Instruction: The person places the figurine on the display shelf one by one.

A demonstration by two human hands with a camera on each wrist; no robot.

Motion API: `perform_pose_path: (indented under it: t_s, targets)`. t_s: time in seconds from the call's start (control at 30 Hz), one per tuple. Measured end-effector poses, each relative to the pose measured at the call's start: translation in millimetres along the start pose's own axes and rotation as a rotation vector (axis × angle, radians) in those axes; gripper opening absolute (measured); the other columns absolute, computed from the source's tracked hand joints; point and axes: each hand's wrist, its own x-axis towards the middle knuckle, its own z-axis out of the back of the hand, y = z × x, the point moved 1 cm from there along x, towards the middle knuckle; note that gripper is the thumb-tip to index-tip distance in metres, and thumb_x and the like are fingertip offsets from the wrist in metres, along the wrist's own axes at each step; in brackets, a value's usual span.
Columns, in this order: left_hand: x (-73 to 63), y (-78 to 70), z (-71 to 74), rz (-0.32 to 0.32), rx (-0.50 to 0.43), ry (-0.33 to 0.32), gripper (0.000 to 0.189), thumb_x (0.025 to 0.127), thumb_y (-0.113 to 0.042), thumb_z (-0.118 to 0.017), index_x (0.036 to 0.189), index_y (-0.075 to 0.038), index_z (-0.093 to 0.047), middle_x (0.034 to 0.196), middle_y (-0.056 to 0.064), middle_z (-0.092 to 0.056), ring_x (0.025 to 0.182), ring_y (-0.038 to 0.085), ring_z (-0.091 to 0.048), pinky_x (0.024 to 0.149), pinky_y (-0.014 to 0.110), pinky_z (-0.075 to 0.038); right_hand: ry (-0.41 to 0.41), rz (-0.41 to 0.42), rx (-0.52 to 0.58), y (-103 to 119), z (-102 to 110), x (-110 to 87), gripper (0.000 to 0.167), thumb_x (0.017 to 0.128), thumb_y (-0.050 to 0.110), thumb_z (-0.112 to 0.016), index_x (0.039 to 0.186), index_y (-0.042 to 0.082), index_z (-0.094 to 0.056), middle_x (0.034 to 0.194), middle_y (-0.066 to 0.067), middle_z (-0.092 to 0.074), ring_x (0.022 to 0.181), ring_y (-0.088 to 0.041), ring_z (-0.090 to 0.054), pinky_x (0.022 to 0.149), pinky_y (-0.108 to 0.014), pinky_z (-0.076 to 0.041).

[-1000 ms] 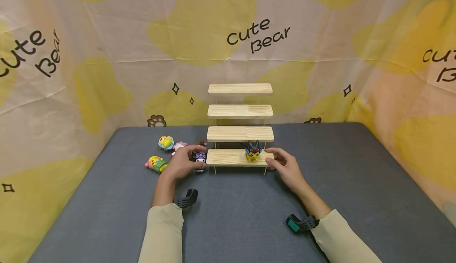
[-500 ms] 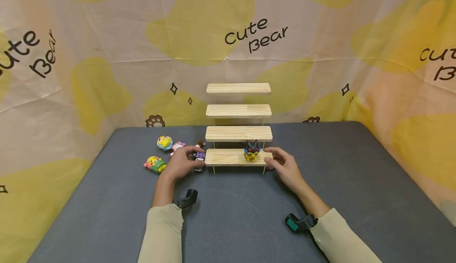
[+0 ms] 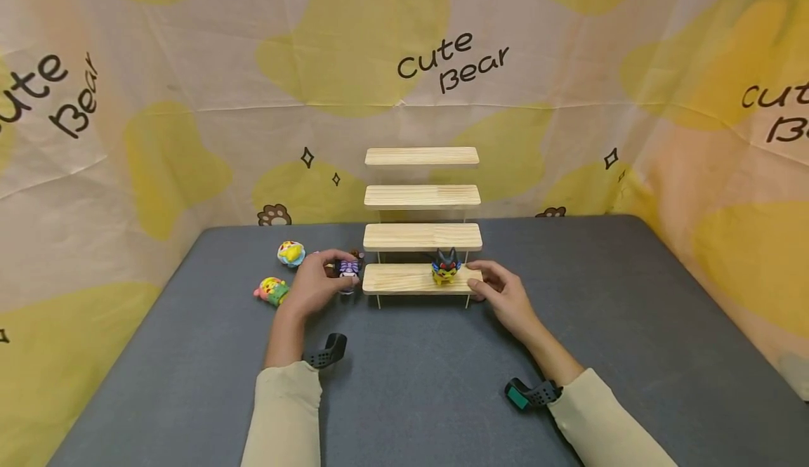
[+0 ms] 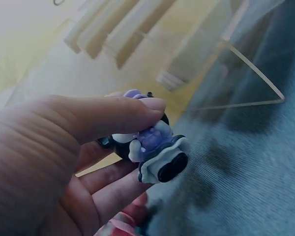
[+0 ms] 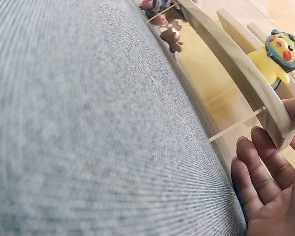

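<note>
Pinched by the left hand (image 3: 311,286), the purple-and-black figurine (image 4: 155,141) now sits slightly farther from the lowest shelf (image 3: 398,281) to its right, suggesting a secure hold, while the right hand (image 3: 508,300) grips that shelf's opposite end, beside the yellow figurine (image 3: 446,272).

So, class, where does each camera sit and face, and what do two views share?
Head: head-worn, facing forward and down at shelf, left hand, right hand, sleeves.
Left wrist: worn there, facing the left hand pinching a purple figurine.
Right wrist: worn there, facing the right hand at the lowest plank.
Head and right wrist share the yellow figurine.
</note>
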Motion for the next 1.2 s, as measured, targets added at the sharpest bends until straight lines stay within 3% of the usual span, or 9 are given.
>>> perform_pose_path:
  t_s: [0.33, 0.57, 0.77, 1.03, 1.2]
  targets:
    - [-5.2, -21.5, 11.8, -0.025, -0.066, -0.102, 0.038, 0.086, -0.013, -0.079, 0.123, -0.008, -0.068, 0.122, 0.017, -0.067, 0.109, 0.031, -0.065, 0.08, 0.027, -0.055, -0.002, -0.017, -0.001, -0.8, -1.4, 2.2, 0.031, 0.099, 0.015, -0.065, 0.128, 0.003, -0.064, 0.096, -0.022, -0.067, 0.076, -0.009, -0.067, 0.071, -0.026, -0.058]
    - [-8.2, -36.6, 15.3, -0.025, -0.118, -0.139, 0.039, 0.086, -0.015, -0.079, 0.123, -0.012, -0.068, 0.123, 0.013, -0.066, 0.113, 0.027, -0.064, 0.084, 0.032, -0.056, -0.001, -0.019, 0.0, 0.1, -1.0, 1.8, 0.031, 0.099, 0.015, -0.065, 0.128, 0.003, -0.064, 0.095, -0.022, -0.066, 0.075, -0.008, -0.067, 0.071, -0.026, -0.058]
    - [-10.3, -49.7, 12.3, -0.093, -0.16, -0.138, 0.038, 0.085, -0.013, -0.08, 0.121, -0.01, -0.068, 0.124, 0.013, -0.066, 0.116, 0.029, -0.065, 0.086, 0.036, -0.058, -0.005, -0.024, 0.0, -0.1, -0.9, 1.6, 0.031, 0.099, 0.015, -0.065, 0.128, 0.003, -0.064, 0.095, -0.021, -0.066, 0.075, -0.007, -0.067, 0.071, -0.026, -0.058]
    - [-9.6, -60.5, -2.8, -0.164, -0.224, -0.091, 0.039, 0.084, -0.012, -0.082, 0.12, -0.011, -0.068, 0.122, 0.013, -0.067, 0.112, 0.027, -0.067, 0.091, 0.04, -0.06, 0.002, -0.016, -0.002, -0.3, -0.5, 0.5, 0.032, 0.1, 0.016, -0.065, 0.129, 0.003, -0.063, 0.095, -0.019, -0.066, 0.076, -0.007, -0.066, 0.072, -0.026, -0.057]
    - [-8.3, -63.4, -11.8, -0.216, -0.264, -0.068, 0.037, 0.084, -0.009, -0.081, 0.119, -0.009, -0.069, 0.118, 0.015, -0.068, 0.105, 0.026, -0.069, 0.084, 0.032, -0.06, 0.0, -0.011, 0.004, -0.3, -0.7, 0.3, 0.031, 0.1, 0.015, -0.064, 0.129, 0.003, -0.063, 0.097, -0.021, -0.066, 0.075, -0.007, -0.067, 0.072, -0.026, -0.057]
